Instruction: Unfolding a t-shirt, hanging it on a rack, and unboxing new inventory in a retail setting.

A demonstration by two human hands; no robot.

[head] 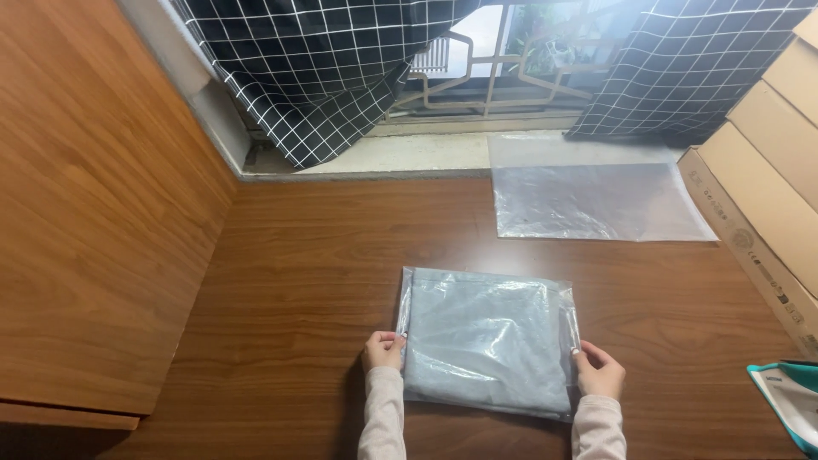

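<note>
A folded grey garment sealed in a clear plastic bag [486, 336] lies flat on the dark wooden table [307, 273]. My left hand [383, 350] pinches the bag's left edge near its lower corner. My right hand [600, 369] grips the bag's right edge. Both wrists wear pale pink sleeves. The bag rests on the table between my hands.
A stack of empty clear plastic bags [592, 192] lies at the back right, partly on the window ledge. Cardboard boxes [767, 179] line the right side. A teal-and-white packet [788, 400] sits at the lower right. A wooden panel [94, 213] stands on the left; checked curtains [324, 68] hang behind.
</note>
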